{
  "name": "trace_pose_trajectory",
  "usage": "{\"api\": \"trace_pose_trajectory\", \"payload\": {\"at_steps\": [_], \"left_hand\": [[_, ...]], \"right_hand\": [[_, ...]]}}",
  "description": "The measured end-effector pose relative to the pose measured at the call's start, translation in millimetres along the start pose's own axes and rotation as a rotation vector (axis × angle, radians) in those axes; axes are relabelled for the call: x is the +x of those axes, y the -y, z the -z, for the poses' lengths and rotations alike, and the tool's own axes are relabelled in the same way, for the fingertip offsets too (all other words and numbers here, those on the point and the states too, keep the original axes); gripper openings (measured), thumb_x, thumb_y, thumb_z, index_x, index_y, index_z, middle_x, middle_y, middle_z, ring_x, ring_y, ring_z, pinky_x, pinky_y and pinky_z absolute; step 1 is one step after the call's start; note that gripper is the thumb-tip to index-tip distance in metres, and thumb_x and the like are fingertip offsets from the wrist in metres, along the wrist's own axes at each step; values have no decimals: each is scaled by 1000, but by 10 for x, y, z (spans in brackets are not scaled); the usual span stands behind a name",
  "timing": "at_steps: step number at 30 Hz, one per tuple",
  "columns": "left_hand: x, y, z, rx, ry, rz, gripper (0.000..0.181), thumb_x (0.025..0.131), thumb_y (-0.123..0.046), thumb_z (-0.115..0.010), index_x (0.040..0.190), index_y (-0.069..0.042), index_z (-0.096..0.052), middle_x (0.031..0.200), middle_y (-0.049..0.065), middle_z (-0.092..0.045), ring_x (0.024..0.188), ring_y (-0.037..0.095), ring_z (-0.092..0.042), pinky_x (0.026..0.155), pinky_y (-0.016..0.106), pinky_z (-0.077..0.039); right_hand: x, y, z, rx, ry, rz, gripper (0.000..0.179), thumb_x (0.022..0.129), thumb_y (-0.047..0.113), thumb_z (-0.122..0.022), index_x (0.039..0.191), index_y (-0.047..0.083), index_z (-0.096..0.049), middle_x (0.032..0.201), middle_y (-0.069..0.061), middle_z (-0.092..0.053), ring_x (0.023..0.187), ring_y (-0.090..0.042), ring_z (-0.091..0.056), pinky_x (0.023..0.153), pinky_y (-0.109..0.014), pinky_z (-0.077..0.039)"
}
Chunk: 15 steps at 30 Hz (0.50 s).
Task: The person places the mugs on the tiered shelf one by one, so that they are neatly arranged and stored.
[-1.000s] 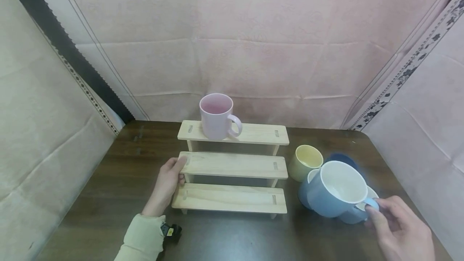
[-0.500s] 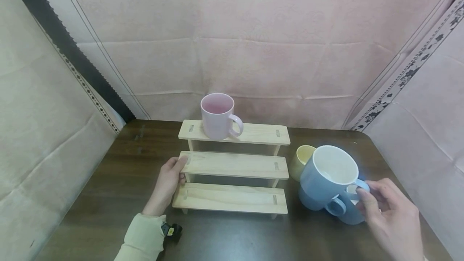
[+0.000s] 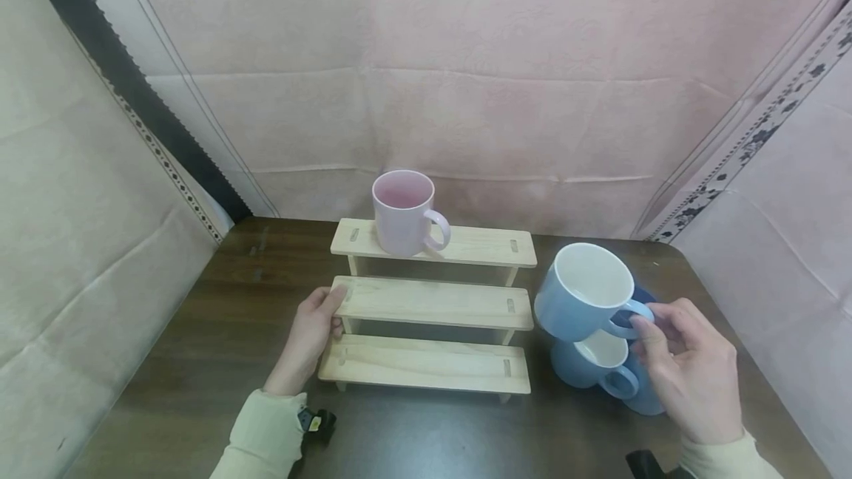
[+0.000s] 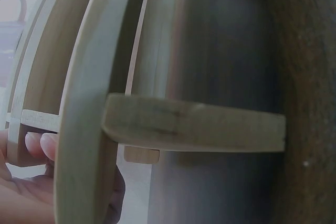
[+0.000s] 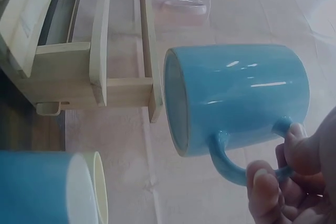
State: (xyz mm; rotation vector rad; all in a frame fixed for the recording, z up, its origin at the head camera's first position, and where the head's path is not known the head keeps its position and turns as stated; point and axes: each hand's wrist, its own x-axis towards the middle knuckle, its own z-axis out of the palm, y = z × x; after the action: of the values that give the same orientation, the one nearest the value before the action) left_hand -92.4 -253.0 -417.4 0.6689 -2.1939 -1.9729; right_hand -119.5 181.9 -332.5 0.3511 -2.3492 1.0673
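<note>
The right hand (image 3: 692,368) pinches the handle of a light-blue mug (image 3: 566,313), right of centre; a second blue mug (image 3: 574,368) shows just below; the left hand (image 3: 308,333) grips the wooden rack's (image 3: 433,304) middle shelf, mid-frame; a yellow patch (image 3: 313,425) on the left wrist is too small to read.

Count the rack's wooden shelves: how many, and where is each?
3: the top shelf, bearing the pink mug; the middle shelf, gripped by the left hand; the bottom shelf, below both.

The head view looks down; nearer wrist views share the rack (image 3: 429,301)
</note>
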Motion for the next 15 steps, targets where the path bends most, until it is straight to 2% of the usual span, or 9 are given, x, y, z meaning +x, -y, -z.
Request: {"api": "trace_pose_trajectory", "payload": {"at_steps": [4, 15], "left_hand": [[0, -2, -4, 0, -1, -1, 36, 103, -36, -48, 109, -1, -52, 72, 1, -46, 58, 13, -45, 56, 24, -41], [-7, -14, 0, 12, 1, 5, 36, 103, -36, -48, 109, -1, -52, 71, 1, -46, 58, 14, -46, 56, 25, -41]], "right_hand": [[49, 11, -40, -7, -4, -1, 8, 84, -6, -70, 87, 0, -66, 82, 5, -57, 59, 8, -58, 53, -11, -46], [176, 65, -166, 67, 17, 0, 8, 85, -4, -71, 92, 0, -68, 83, 2, -57, 60, 2, -60, 54, -12, -47]]}}
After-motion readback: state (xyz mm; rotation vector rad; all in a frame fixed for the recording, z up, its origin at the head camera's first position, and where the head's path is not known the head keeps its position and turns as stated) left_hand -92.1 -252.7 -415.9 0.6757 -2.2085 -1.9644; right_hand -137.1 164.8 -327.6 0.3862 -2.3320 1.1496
